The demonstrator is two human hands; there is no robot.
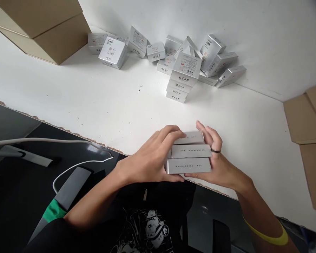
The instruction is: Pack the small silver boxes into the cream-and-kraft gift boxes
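Three small silver boxes (pixel 191 151) with printed sides lie together in a row between my hands, close to the table's front edge. My left hand (pixel 158 154) wraps their left ends, fingers over the far box and thumb along the near one. From the right, my right hand (pixel 216 158), with a dark ring on one finger, clasps the other ends; its thumb lies by the near box. Beyond them stands a stack of several like silver boxes (pixel 184 75), the upper ones offset from those below.
More silver boxes (pixel 112 52) lie scattered and tilted along the wall. Large brown cartons (pixel 58 38) stand at the back left, and another brown carton (pixel 305 119) is at the right. A white cable (pixel 81 162) hangs below the table's chipped front edge (pixel 42 119).
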